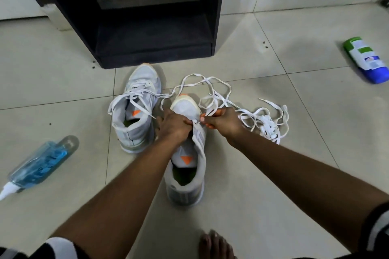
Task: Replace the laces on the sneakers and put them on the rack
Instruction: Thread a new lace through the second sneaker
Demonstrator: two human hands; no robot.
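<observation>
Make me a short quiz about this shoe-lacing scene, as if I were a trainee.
1. True or false: the left sneaker already sits on the rack.
2. Which does the right hand pinch? A) blue bottle B) lace C) green bottle
3. Fill in: the spare laces lie on the floor to the ______ of the right sneaker.

Key
1. False: it stands on the floor in front of the rack.
2. B: the lace at the right sneaker, which the left hand grips too.
3. Right.
</observation>
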